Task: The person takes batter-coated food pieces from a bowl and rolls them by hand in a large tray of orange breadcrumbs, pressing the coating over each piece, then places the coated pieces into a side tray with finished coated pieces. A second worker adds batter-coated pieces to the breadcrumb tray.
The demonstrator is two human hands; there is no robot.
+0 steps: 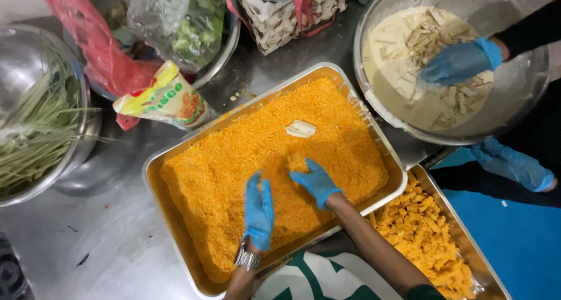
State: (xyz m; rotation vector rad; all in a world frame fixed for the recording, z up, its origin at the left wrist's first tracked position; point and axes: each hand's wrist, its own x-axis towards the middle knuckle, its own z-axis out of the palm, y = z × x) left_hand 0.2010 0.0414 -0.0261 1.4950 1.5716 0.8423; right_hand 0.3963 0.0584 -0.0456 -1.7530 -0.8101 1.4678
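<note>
A: What's the biggest thing on the steel table (117, 236)?

B: The metal tray (153, 170), filled edge to edge with orange breadcrumbs (234, 160). Both gloved hands work in it. The left hand (259, 205) lies open, palm toward the right one, fingers loose on the crumbs and holding nothing I can see. The right hand (315, 180) is cupped, fingertips pressed into the crumbs; whether a piece sits under it I cannot tell.

A: And the pale strip (301, 128)?

B: A battered piece, lying bare on the crumbs toward the far side of the tray, well apart from both hands.

A: How would you coat it well?

B: I'd judge it best to heap crumbs over it from both sides, press gently with flat palms, then turn it, keeping the fingers dry so the crumbs don't clump.

A: Anything else?

B: A second tray (467, 241) of coated pieces (421, 224) sits to the right. Beyond it, another person's gloved hand (459, 60) stirs strips in a bowl of batter (526, 78).
</note>
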